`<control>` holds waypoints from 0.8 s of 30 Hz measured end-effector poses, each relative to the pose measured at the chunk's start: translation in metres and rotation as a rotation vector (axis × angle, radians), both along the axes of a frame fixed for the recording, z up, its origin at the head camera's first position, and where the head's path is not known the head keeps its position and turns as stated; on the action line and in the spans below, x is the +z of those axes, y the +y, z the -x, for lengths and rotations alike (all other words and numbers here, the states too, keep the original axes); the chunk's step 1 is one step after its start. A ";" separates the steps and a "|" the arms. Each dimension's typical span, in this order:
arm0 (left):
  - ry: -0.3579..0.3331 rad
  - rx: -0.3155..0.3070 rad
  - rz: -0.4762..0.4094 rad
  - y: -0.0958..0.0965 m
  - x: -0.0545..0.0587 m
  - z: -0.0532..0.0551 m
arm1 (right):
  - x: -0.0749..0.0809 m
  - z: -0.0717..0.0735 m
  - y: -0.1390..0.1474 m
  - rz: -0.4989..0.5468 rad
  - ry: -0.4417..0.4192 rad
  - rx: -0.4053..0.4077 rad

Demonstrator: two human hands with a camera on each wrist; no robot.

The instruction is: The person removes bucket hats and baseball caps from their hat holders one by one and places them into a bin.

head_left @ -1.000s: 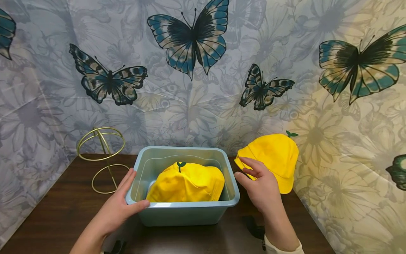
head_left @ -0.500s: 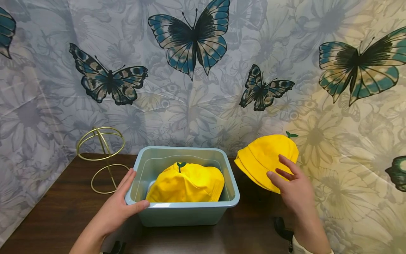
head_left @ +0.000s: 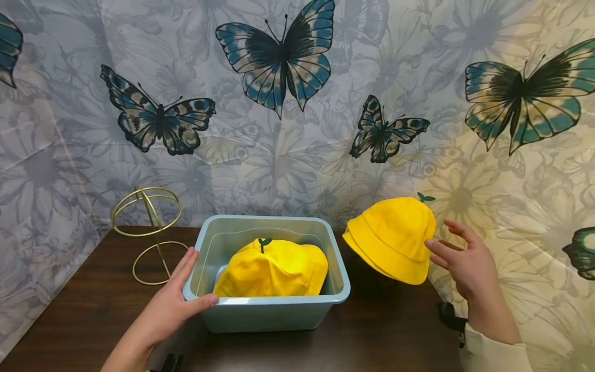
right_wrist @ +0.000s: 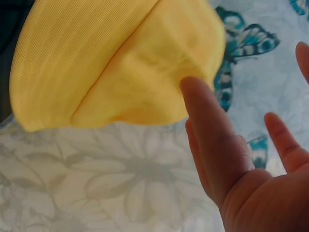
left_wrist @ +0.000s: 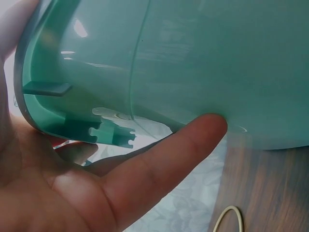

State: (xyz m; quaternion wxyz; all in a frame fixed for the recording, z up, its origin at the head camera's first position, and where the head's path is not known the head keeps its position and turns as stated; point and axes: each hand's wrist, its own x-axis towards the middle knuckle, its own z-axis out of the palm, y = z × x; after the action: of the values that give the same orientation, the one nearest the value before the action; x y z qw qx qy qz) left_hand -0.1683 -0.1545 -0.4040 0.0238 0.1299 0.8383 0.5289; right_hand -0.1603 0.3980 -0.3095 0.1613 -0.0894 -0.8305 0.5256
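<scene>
My left hand (head_left: 174, 297) holds the front left corner of a light blue-green plastic bin (head_left: 269, 315), thumb at the front rim and fingers along the left side. In the left wrist view, a straight finger (left_wrist: 166, 162) lies against the bin's outer wall. Inside the bin sits a crumpled yellow hat (head_left: 276, 268) with a green sprout on top. Another yellow bucket hat (head_left: 395, 237), also sprouted, is tilted on the right; whatever supports it is hidden. Beside its crown is my right hand (head_left: 471, 263), fingers spread and holding nothing. I cannot tell whether a fingertip touches the cloth.
A gold wire stand (head_left: 155, 227) with round hoops is at the back left of the dark wooden table (head_left: 74, 310). Behind the table and along its right side hangs a butterfly-print cloth (head_left: 288, 170).
My right hand has moved right, from in front of the right-hand hat's brim to beside its crown. That hat shows fully now. My left hand and the bin stay in place.
</scene>
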 end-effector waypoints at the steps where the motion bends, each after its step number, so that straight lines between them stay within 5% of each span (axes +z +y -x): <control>1: -0.001 0.000 0.000 0.000 0.000 0.000 | 0.000 0.002 0.003 -0.013 -0.012 0.005; 24: 0.006 -0.004 -0.010 0.000 -0.001 -0.001 | -0.003 0.043 0.052 -0.004 -0.048 0.261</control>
State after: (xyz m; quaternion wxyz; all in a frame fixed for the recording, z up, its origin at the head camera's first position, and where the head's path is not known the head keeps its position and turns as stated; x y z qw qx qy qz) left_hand -0.1674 -0.1542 -0.4053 0.0218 0.1332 0.8356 0.5326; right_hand -0.2035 0.4500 -0.3121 0.0718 0.0071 -0.8397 0.5383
